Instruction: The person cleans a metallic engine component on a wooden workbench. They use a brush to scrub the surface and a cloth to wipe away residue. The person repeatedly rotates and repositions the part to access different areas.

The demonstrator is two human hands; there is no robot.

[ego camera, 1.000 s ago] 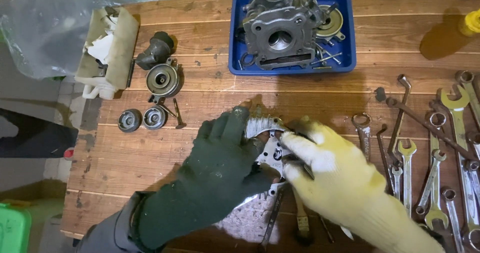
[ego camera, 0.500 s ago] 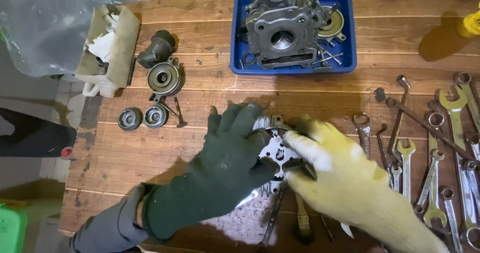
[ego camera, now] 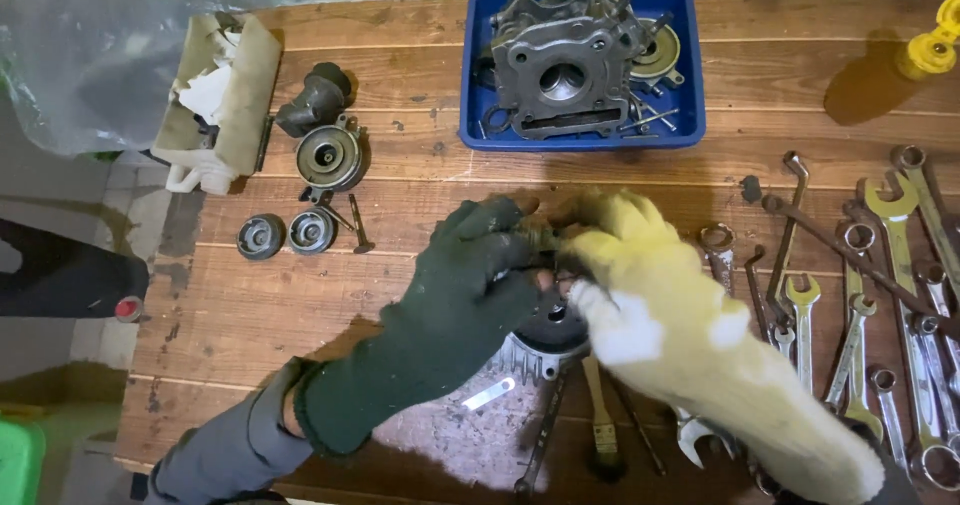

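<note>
My left hand (ego camera: 455,300), in a dark green glove, and my right hand (ego camera: 655,305), in a yellow glove, both grip a finned grey metal engine part (ego camera: 548,340) at the middle of the wooden bench (ego camera: 300,305). The gloves cover most of the part; only its lower finned rim and a dark round bore show between them. It is held just above a speckled grey cloth (ego camera: 470,435).
A blue tray (ego camera: 480,115) at the back holds an engine casting (ego camera: 560,60) and small parts. Round metal parts (ego camera: 328,157) lie at the left, several spanners (ego camera: 860,295) at the right, a brush (ego camera: 600,435) near the front edge, and a yellow bottle (ego camera: 930,50) at the far right.
Both hands have turned the engine part over: its flat drilled face no longer shows and the finned rim now points down. My right hand slid up over its top.
</note>
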